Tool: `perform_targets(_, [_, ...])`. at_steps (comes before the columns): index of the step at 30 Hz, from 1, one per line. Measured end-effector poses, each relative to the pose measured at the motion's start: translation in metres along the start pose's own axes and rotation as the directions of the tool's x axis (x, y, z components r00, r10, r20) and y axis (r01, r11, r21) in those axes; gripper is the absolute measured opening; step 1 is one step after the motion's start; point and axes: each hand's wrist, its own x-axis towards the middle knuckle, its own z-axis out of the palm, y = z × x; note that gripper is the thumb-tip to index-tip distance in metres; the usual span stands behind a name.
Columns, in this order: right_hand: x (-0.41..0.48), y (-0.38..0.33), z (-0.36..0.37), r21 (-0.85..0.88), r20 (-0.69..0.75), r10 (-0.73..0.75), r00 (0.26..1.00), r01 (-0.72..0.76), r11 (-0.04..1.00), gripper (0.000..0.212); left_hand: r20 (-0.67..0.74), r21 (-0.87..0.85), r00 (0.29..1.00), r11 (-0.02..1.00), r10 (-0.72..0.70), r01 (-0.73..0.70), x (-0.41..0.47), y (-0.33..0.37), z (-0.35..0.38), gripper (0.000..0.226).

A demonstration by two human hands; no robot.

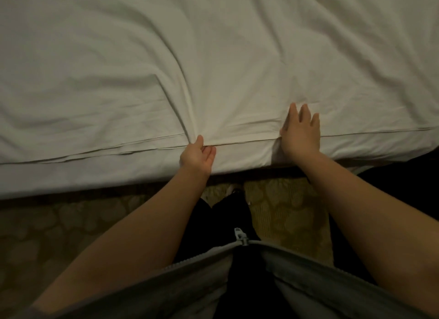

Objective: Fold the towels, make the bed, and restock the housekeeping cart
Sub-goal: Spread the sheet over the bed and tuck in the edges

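Note:
A white sheet (pixel 213 57) covers the bed and fills the upper half of the view, with long wrinkles running toward its near hem. My left hand (pixel 197 154) is at the bed's near edge and pinches the hem of the sheet between thumb and fingers. A little to the right, my right hand (pixel 300 131) lies flat on top of the sheet with fingers straight and spread, pressing it down just above the hem. The side of the mattress (pixel 95 173) hangs white below the hem.
Patterned carpet (pixel 285 211) runs along the near side of the bed, dim at the left. My dark trousers and grey zip jacket (pixel 242 242) fill the bottom. A dark shape (pixel 418 176) sits at the right by the bed's edge.

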Motion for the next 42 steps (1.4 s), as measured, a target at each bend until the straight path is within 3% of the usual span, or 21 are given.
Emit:
perform_targets(4, [-0.018, -0.047, 0.013, 0.037, -0.080, -0.284, 0.956, 0.287, 0.957, 0.072, 0.132, -0.138, 0.991, 0.990, -0.020, 0.038, 0.001, 0.015, -0.007, 0.033])
perform_targets(6, [-0.025, -0.082, 0.022, 0.071, -0.033, -0.373, 0.927, 0.374, 0.925, 0.065, 0.196, -0.226, 0.980, 0.974, 0.029, 0.017, 0.002, 0.024, -0.009, 0.041])
perform_targets(9, [-0.033, -0.114, 0.034, 0.122, 0.039, -0.294, 0.955, 0.287, 0.950, 0.054, 0.302, -0.328, 0.951, 0.944, 0.062, 0.043, 0.003, 0.040, -0.011, 0.052])
perform_targets(12, [-0.034, -0.119, 0.039, 0.046, 0.064, -0.257, 0.964, 0.254, 0.966, 0.055, 0.353, -0.325, 0.933, 0.944, 0.065, 0.057, 0.009, 0.064, -0.016, 0.051])
perform_targets(18, [-0.043, -0.145, 0.043, 0.015, 0.056, -0.112, 0.992, 0.111, 0.994, 0.058, 0.137, -0.290, 0.989, 0.957, 0.048, -0.006, 0.025, 0.108, -0.053, 0.036])
perform_targets(23, [-0.067, -0.192, 0.061, 0.053, 0.052, 0.106, 0.993, -0.108, 0.993, 0.062, 0.225, -0.315, 0.974, 0.946, -0.003, 0.075, 0.023, 0.148, -0.103, 0.025])
perform_targets(25, [-0.076, -0.210, 0.068, 0.065, 0.031, 0.175, 0.984, -0.176, 0.982, 0.064, 0.260, -0.275, 0.966, 0.957, -0.015, 0.089, 0.024, 0.177, -0.126, 0.038])
perform_targets(27, [-0.085, -0.230, 0.074, 0.040, -0.017, 0.153, 0.988, -0.152, 0.988, 0.065, 0.308, -0.162, 0.949, 0.979, -0.070, 0.125, 0.027, 0.196, -0.143, 0.047])
perform_targets(31, [-0.122, -0.285, 0.096, 0.028, -0.253, -0.145, 0.957, 0.157, 0.987, 0.047, 0.363, 0.068, 0.910, 0.980, -0.201, 0.190, 0.021, 0.211, -0.167, 0.036])
perform_targets(32, [-0.130, -0.298, 0.102, 0.058, -0.297, -0.141, 0.944, 0.166, 0.984, 0.039, 0.353, 0.104, 0.909, 0.975, -0.220, 0.196, 0.020, 0.213, -0.171, 0.038])
perform_targets(34, [-0.141, -0.315, 0.114, 0.213, -0.306, 0.016, 0.952, 0.052, 0.976, 0.026, 0.323, 0.186, 0.909, 0.959, -0.265, 0.213, 0.021, 0.217, -0.179, 0.043])
perform_targets(35, [-0.143, -0.321, 0.118, 0.396, -0.253, 0.163, 0.954, -0.051, 0.917, 0.023, 0.305, 0.217, 0.907, 0.948, -0.290, 0.230, 0.022, 0.218, -0.182, 0.044])
perform_targets(36, [-0.145, -0.327, 0.120, 0.613, -0.150, 0.329, 0.932, -0.173, 0.771, 0.023, 0.283, 0.234, 0.908, 0.940, -0.309, 0.247, 0.023, 0.219, -0.183, 0.046])
perform_targets(38, [-0.143, -0.337, 0.121, 0.864, 0.126, 0.532, 0.837, -0.356, 0.357, 0.033, 0.234, 0.206, 0.922, 0.943, -0.307, 0.262, 0.025, 0.219, -0.183, 0.047])
perform_targets(39, [-0.138, -0.340, 0.122, 0.892, 0.229, 0.540, 0.810, -0.397, 0.217, 0.039, 0.195, 0.167, 0.937, 0.951, -0.290, 0.260, 0.025, 0.219, -0.182, 0.046])
perform_targets(42, [-0.129, -0.344, 0.118, 0.893, 0.388, 0.511, 0.767, -0.451, -0.001, 0.039, 0.077, 0.078, 0.979, 0.980, -0.187, 0.181, 0.024, 0.218, -0.178, 0.042])
